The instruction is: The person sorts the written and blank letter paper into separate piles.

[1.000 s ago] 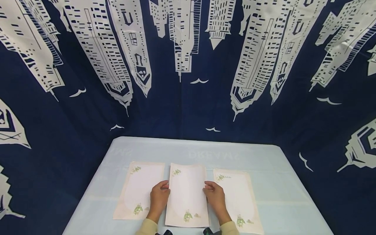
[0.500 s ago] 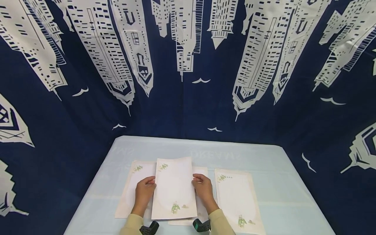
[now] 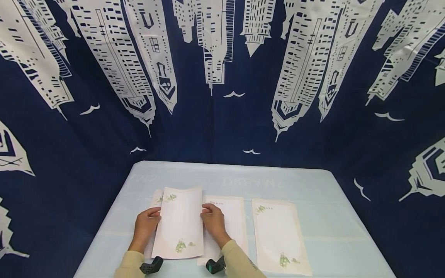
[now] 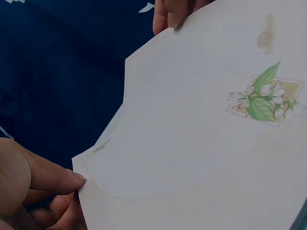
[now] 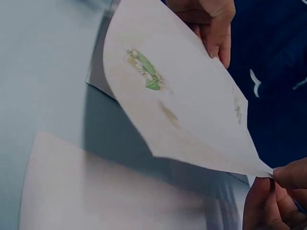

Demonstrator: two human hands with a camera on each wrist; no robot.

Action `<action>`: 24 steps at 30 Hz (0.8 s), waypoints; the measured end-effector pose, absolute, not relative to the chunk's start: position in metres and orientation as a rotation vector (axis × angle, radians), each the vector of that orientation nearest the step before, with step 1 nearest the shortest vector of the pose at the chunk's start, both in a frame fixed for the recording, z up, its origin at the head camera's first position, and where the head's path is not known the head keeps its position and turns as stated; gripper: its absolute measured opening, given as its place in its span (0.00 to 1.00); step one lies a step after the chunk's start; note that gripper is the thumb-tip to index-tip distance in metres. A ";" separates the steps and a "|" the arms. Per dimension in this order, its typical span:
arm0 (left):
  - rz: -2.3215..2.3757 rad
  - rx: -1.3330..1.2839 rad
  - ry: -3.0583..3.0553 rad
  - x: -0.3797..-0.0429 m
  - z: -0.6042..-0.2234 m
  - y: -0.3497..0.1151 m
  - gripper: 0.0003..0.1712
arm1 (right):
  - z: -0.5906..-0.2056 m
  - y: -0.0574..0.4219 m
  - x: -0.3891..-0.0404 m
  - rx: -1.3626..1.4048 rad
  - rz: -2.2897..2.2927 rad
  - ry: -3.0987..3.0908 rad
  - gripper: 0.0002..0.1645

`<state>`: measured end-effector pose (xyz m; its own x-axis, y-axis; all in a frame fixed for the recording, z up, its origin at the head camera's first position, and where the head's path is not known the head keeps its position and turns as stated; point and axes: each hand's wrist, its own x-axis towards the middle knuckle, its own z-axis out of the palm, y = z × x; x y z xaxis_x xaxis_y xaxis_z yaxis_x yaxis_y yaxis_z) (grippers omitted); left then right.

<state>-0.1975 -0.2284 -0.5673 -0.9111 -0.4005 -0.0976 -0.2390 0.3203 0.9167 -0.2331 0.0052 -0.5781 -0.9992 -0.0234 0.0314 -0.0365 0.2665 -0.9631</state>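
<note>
A sheet of stationery paper [image 3: 179, 224], cream-edged with a green leaf and white flower print, is held up over the table's left part. My left hand [image 3: 145, 227] pinches its left edge; in the left wrist view the thumb lies on top of the sheet [image 4: 182, 124]. At the opposite edge, my right hand [image 3: 213, 222] pinches it between thumb and fingers, as the right wrist view shows. The sheet bows slightly and hangs clear of the tabletop. Beneath it lies other matching paper [image 3: 158, 196], mostly hidden, with only its left side showing.
Matching paper [image 3: 227, 224] lies in the middle of the pale table [image 3: 340, 231], partly behind my right hand. More such paper [image 3: 281, 239] lies to the right. A dark blue cloth [image 3: 215, 127] with white building prints hangs behind and beside the table.
Both hands have lifted the top sheet from the middle and carried it left, over the left paper. The middle paper below is now uncovered and shows small print at its top.
</note>
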 end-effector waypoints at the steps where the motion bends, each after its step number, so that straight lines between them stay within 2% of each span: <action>1: -1.652 0.607 -2.432 -0.197 -0.568 -0.232 0.20 | -0.578 0.001 -0.234 0.072 1.887 -2.503 0.16; 18: -1.355 0.642 -2.565 -0.194 -0.574 -0.262 0.17 | -0.588 -0.030 -0.227 0.184 1.876 -2.613 0.18; 24: -1.208 0.659 -2.570 -0.191 -0.578 -0.261 0.16 | -0.589 -0.026 -0.226 0.238 1.707 -2.660 0.14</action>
<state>-0.1910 -0.2609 -0.5776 -0.8735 -0.4866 0.0128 -0.3006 0.5599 0.7721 -0.2259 -0.0265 -0.5891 -0.9884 -0.1407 0.0575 -0.1109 0.4086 -0.9060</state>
